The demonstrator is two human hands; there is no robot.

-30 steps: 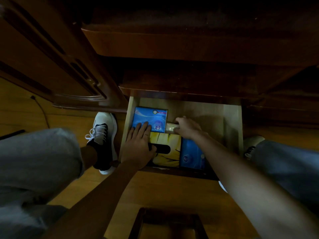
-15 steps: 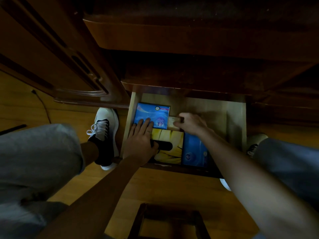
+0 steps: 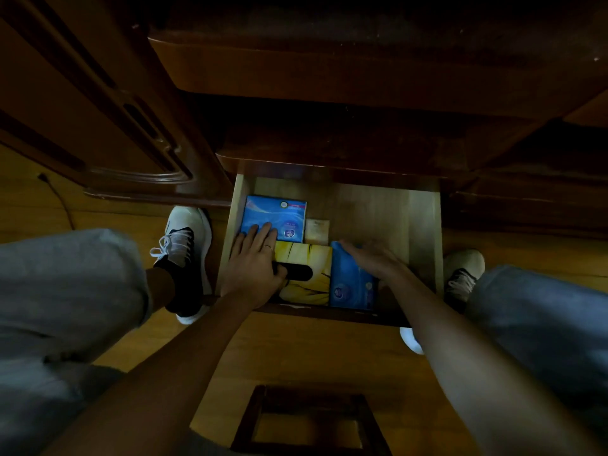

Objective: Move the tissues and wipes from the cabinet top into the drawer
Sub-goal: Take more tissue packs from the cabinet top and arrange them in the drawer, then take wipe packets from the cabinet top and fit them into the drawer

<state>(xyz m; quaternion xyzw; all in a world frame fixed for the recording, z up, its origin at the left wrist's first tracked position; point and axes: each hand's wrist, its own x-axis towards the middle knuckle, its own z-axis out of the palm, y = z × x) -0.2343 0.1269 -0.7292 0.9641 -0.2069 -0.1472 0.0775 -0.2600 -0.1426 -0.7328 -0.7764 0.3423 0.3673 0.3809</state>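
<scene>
Below, I saw right hand [image 3: 370, 260] flat, open on blue wipes pack [image 3: 352, 284], long axis 12-to-6; left hand [image 3: 253, 268] at 9 o'clock, fingers straight, pressing blue tissue box [image 3: 274, 218] in drawer [image 3: 424, 225].

No lettering can be made out anywhere — the light is too dim. The blue pack [image 3: 274, 218] at the back left of the drawer [image 3: 424, 225] carries a round emblem, a pink strip and a small purple badge, all too blurred to read. The blue pack [image 3: 348, 284] at the drawer's front, just right of the yellow tissue box [image 3: 311, 258], shows a round white mark — also illegible.
</scene>
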